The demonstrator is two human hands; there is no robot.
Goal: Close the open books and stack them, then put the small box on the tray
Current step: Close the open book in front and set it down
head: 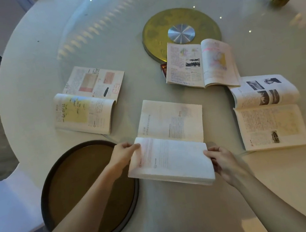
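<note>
Four open books are spread on the round worktop [32, 77]. The nearest book [171, 142], at lower centre of the frame, is held at its near half, which is lifted off the surface while the far half lies flat. The left hand [123, 153] is pinched on the near half's left edge, and the right hand [222, 160] is clamped on its right edge, fingers partly hidden under the pages.

The step in hand is judged to be the closing of this first book. It is done well if the lifted half is swung over the spine onto the flat half, with both edges kept level so that no pages are creased or fanned out.

The other three books are untouched: one at centre left [88, 101], one at upper centre [200, 65], one at right [268, 112]. A small red box [164, 69] is partly hidden under the left edge of the upper-centre book, touching the gold disc [152, 32]. The dark round tray [47, 190] sits at lower left, just beside the held book, under the left forearm, with nothing seen on it.
</note>
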